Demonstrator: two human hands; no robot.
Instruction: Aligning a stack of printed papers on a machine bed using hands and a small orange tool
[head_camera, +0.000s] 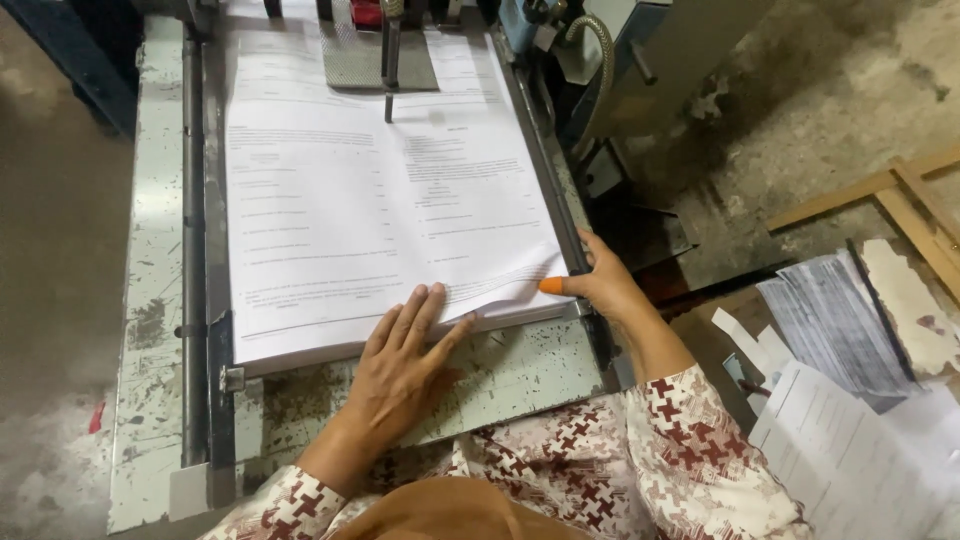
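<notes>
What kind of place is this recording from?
Probably a print or bindery workshop: a thick stack of printed sheets lies on a worn metal machine table, loose printed paper is piled beside it, and the floor is bare concrete.

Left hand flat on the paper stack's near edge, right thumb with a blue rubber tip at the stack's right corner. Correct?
Not quite: the head view shows the rubber tip is orange. The rest holds: left hand flat on the paper stack, right hand at its right corner.
</notes>
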